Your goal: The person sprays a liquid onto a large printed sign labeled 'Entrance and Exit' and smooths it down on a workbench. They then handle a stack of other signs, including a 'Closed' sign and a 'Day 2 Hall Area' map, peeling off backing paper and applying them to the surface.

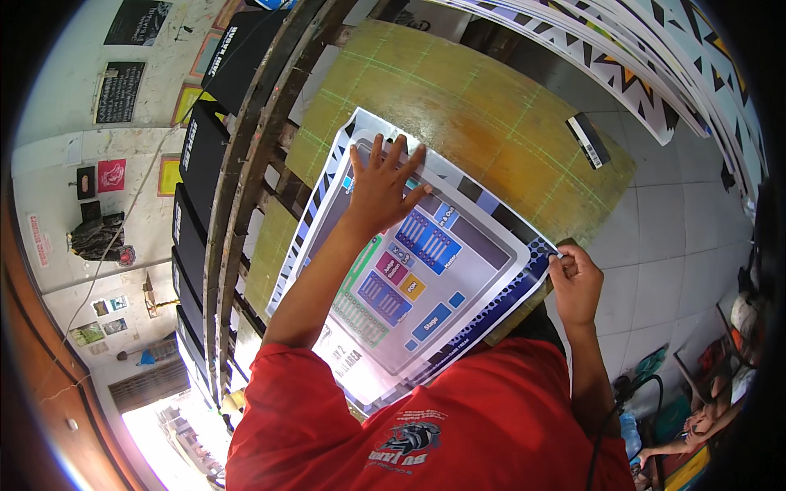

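Observation:
A large printed poster sheet (483, 237) with coloured blocks and a patterned border lies over a yellow-green table top (499, 106). My left hand (383, 190) rests flat on the sheet near its far edge, fingers spread. At the sheet's right corner, my right hand (578, 282) is closed in a pinch on the edge, just past the table's side. The near end of the sheet runs down against my red shirt (409, 442). Glare washes out part of the print there.
A flat black-and-white strip (588, 141) lies near the table's right end. Large zigzag-printed panels (639, 90) lean at the upper right. Dark metal rails (237, 188) run along the left, beside black panels (196, 147). Another person's arm (696, 434) shows at the lower right.

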The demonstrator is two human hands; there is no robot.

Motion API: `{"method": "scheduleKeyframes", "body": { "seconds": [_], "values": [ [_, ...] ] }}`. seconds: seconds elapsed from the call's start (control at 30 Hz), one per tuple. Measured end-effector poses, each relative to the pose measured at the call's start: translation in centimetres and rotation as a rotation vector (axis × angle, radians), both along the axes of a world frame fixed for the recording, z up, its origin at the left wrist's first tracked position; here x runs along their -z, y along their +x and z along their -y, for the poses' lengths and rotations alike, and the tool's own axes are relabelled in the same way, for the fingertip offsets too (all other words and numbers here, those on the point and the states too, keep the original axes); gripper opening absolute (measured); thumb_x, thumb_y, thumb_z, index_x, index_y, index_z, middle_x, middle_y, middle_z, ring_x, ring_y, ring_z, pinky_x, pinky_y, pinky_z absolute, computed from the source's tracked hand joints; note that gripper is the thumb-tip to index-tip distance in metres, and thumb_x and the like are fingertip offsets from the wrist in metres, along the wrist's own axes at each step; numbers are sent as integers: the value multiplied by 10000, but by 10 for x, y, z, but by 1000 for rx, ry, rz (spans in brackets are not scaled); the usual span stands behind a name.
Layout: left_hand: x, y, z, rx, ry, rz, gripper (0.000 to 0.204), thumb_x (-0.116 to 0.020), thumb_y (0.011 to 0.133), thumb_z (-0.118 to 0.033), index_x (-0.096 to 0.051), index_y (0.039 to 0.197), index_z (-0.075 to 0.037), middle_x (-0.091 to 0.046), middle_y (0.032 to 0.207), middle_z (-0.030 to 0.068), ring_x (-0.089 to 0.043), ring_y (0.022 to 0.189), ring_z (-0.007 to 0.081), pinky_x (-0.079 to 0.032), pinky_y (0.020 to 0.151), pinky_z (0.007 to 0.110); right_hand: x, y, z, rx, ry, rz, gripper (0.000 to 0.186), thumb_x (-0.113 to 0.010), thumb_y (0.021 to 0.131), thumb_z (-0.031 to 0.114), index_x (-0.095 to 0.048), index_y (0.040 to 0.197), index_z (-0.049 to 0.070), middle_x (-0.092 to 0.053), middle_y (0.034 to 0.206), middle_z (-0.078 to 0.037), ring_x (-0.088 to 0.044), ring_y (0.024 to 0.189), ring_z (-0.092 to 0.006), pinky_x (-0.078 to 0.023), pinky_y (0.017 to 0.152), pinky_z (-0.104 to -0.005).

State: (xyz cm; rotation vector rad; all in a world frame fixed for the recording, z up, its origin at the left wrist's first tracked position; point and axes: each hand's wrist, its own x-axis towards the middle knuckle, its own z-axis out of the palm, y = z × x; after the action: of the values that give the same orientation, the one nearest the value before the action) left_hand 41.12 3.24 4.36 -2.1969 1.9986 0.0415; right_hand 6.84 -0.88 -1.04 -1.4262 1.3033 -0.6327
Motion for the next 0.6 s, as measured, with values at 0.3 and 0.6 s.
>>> {"method": "scheduleKeyframes", "body": {
  "seconds": [0.3,0.6],
  "values": [
    [-4,7,1,76,65,-69,575,-431,952,-570,-408,1462,-307,-306,1511,245,-213,1434,441,-48,1098,704,-5,0,1,-12,10,17,155,-699,839,40,-649,975,-14,-646,682,-50,-579,587,-74,-471,545,-239],
    [-6,-24,-3,60,68,7,828,-452,844,-742,-410,1462,-193,-245,1537,248,-129,1451,456,-36,1099,704,-1,0,0,-17,-5,33,137,-663,861,-12,-637,991,-44,-603,706,4,-514,614,-18,-415,545,-185]
  ]
}}
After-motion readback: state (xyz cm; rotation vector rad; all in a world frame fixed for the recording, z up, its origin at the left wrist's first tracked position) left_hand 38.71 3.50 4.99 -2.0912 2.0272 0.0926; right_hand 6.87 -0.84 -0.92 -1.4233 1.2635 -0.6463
